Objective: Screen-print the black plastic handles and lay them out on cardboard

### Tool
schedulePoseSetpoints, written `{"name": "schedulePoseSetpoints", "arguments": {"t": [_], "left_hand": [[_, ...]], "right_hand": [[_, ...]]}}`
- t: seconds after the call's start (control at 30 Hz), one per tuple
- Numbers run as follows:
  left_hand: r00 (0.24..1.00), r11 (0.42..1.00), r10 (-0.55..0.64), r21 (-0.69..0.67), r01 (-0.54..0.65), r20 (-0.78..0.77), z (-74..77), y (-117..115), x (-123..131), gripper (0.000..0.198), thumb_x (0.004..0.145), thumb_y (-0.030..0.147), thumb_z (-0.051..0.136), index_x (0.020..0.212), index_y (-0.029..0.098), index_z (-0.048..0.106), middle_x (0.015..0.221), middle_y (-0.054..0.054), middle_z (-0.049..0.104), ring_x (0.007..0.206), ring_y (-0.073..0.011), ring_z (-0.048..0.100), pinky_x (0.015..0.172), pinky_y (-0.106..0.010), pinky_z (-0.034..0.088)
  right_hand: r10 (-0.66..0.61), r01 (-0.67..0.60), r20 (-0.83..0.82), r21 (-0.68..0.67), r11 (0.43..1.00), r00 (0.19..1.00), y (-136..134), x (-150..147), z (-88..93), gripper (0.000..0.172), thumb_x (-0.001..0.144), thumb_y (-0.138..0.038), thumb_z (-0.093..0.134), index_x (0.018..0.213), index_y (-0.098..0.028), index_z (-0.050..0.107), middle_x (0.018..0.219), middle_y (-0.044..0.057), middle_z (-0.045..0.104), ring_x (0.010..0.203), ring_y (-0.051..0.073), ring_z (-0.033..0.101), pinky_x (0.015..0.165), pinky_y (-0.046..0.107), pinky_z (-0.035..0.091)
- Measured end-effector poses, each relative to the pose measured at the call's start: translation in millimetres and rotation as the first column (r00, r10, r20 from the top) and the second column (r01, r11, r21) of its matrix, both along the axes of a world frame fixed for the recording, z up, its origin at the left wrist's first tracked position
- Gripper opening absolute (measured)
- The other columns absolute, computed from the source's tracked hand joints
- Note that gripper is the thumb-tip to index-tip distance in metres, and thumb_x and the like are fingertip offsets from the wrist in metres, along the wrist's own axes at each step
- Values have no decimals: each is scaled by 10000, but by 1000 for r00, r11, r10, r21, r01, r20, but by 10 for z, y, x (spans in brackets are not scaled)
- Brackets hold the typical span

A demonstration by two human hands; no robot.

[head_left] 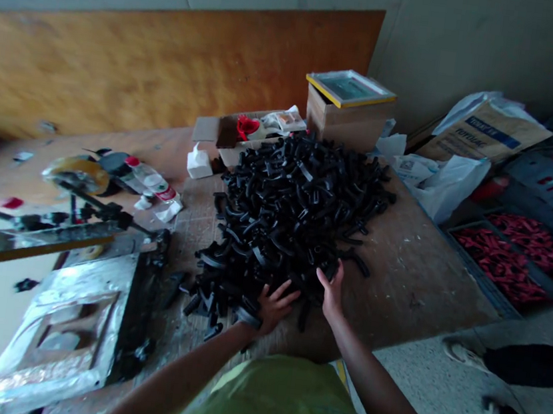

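A large heap of black curved plastic parts (302, 197) covers the middle of the wooden table (419, 278). At the heap's near edge lies my left hand (274, 307), its fingers spread over the parts, with no part plainly gripped. Just to the right, my right hand (332, 288) reaches into the near right edge of the heap. Its thumb and fingers are curled around a black part.
A metal fixture (75, 323) stands at the left, near tape (79, 173) and a bottle (158, 186). Behind the heap is a cardboard box (345, 121). Crates of red parts (506, 262) and another person's legs (534, 366) are at the right.
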State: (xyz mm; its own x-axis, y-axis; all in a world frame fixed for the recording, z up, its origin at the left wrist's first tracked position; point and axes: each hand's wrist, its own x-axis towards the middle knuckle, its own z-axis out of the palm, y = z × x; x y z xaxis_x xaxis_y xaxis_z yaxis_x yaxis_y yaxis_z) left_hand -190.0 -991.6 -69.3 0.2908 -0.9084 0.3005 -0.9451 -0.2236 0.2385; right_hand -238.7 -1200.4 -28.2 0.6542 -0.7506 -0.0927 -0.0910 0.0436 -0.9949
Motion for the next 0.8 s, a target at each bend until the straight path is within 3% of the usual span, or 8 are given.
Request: {"name": "schedulePoseSetpoints", "arguments": {"t": [0.2,0.3,0.43,0.53,0.67,0.8], "left_hand": [[999,998,46,37,-46,0,215,285,247,249,930,258,534,1084,311,721,1528,50,462,1497,-302,229,1180,-580,220],[992,992,125,34,-125,-3,274,377,310,194,891,262,566,983,260,736,1467,-23,527,1451,-299,329,1184,-570,250],[971,970,238,46,-238,2,402,587,371,220,806,218,630,990,234,750,1371,-86,589,1425,-310,367,1196,-517,302],[946,946,323,17,-323,-17,532,744,382,259,766,191,653,997,245,757,1401,-89,565,1417,-331,380,1192,-533,314],[922,923,383,-20,-384,-56,648,865,335,309,781,175,639,1053,265,754,1435,-107,531,1397,-325,416,1189,-543,314],[918,913,393,-101,-396,-47,655,991,293,323,864,202,576,1142,260,729,1362,-126,588,1340,-318,486,1105,-535,435]], "right_hand": [[26,-26,0,11,1000,1000,250,168,156,1039,716,-473,756,1548,-250,175,1567,107,363,1405,251,411,1175,448,317],[135,-135,-7,-61,989,991,445,277,240,1073,728,-493,747,1569,-252,126,1590,107,323,1430,261,374,1186,467,296],[278,-287,-69,-215,934,958,725,501,434,1131,737,-498,745,1590,-236,49,1633,110,219,1489,272,255,1219,488,213],[407,-416,-107,-370,830,907,919,723,609,1112,760,-446,737,1594,-246,29,1655,93,144,1519,267,149,1233,480,167],[539,-594,-271,-512,621,797,1211,1003,803,1055,780,-350,735,1595,-297,66,1664,78,92,1517,297,150,1210,474,235],[534,-697,-465,-592,405,706,1414,1137,988,909,743,-304,795,1531,-329,344,1645,88,175,1478,351,252,1168,496,297]]}}
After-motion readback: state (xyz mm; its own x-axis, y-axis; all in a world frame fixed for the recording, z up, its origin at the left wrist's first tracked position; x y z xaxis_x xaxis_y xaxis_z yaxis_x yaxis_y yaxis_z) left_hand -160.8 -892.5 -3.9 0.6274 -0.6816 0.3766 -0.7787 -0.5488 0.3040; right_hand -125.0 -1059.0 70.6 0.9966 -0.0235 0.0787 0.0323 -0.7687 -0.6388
